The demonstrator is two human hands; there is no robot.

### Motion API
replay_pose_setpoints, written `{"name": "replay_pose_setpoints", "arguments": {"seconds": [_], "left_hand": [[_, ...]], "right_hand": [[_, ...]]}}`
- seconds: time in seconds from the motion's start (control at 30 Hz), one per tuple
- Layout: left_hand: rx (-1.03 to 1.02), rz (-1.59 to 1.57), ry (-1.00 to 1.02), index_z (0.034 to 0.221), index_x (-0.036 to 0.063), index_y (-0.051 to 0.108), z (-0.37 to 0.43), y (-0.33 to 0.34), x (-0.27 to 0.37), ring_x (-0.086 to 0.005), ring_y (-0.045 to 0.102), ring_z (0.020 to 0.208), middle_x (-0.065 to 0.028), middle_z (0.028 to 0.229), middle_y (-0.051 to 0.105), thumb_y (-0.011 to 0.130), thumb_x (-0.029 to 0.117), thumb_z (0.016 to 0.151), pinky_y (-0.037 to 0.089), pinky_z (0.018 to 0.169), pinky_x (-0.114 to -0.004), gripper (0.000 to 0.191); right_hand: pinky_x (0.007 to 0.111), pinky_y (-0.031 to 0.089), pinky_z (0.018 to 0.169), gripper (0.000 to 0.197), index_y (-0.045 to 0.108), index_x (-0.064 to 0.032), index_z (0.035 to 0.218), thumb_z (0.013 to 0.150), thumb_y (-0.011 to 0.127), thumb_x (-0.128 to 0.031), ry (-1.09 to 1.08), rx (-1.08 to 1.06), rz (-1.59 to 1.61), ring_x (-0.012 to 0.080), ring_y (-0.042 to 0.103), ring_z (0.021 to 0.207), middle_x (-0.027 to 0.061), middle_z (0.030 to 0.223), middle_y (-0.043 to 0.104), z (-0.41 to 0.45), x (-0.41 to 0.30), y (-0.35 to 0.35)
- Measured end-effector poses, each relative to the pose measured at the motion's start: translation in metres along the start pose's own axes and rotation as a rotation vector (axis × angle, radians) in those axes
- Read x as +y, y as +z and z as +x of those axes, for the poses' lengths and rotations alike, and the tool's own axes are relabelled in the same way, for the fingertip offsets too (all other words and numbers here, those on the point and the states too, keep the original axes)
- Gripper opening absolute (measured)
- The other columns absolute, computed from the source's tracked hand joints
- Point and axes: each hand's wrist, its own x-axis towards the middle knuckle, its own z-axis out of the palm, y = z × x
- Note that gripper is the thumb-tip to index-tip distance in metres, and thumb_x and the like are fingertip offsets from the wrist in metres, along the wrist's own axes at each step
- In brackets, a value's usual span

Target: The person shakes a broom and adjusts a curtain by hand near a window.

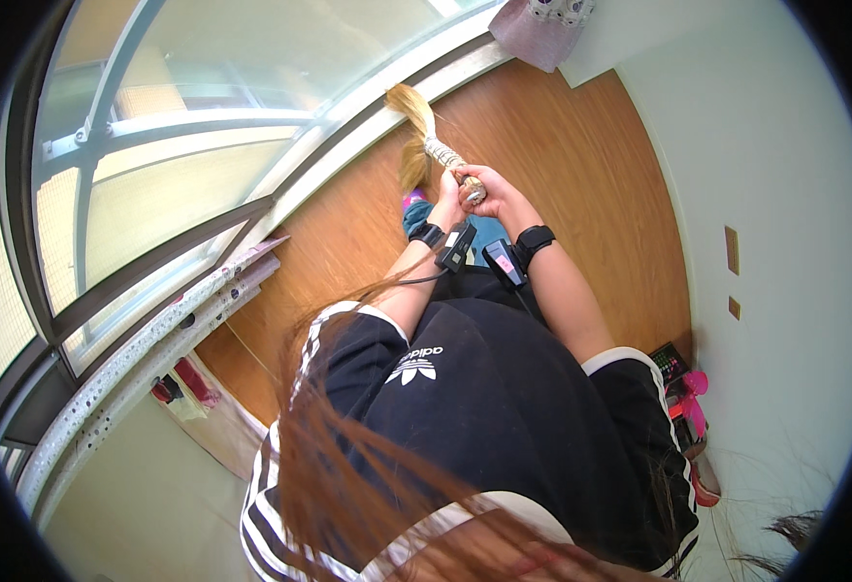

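Both hands are closed around the wrapped handle of a short straw hand broom. My left hand grips the handle from the left side, and my right hand wraps it from the right, close against the left. The handle's end points back towards my body. The broom's pale straw bristles spread away from me, near the sill at the foot of the window. A second tuft of straw hangs beside my foot. Part of the grip is hidden by the fingers.
A large framed window fills the left side, with a patterned curtain along it. Wood-look floor lies ahead. A pale wall runs on the right. Near its base are a pink bow and other small items.
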Motion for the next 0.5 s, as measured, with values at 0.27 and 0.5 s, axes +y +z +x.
{"name": "replay_pose_setpoints", "arguments": {"seconds": [0.27,0.5], "left_hand": [[0.028,-0.053,0.05,0.067,0.0122,0.044,-0.014,-0.015,0.019,-0.0138,0.047,0.043,-0.0018,0.056,0.048,0.03,0.031,0.077,0.037,0.033,-0.025,0.026],[0.078,-0.172,0.109,0.068,0.0119,0.045,-0.024,-0.036,0.033,-0.0138,0.047,0.043,-0.0018,0.056,0.048,0.03,0.031,0.078,0.037,0.032,-0.025,0.026]], "right_hand": [[0.019,0.035,0.034,0.011,0.044,-0.0075,0.067,0.072,0.047,-0.017,0.081,-0.07,-0.053,0.0096,0.043,0.04,0.0014,0.05,0.043,0.025,0.001,0.011],[0.019,0.036,0.034,0.013,0.044,-0.0069,0.066,0.073,0.047,-0.017,0.227,-0.038,-0.131,0.0087,0.044,0.04,0.0008,0.051,0.044,0.05,0.018,0.028]]}}
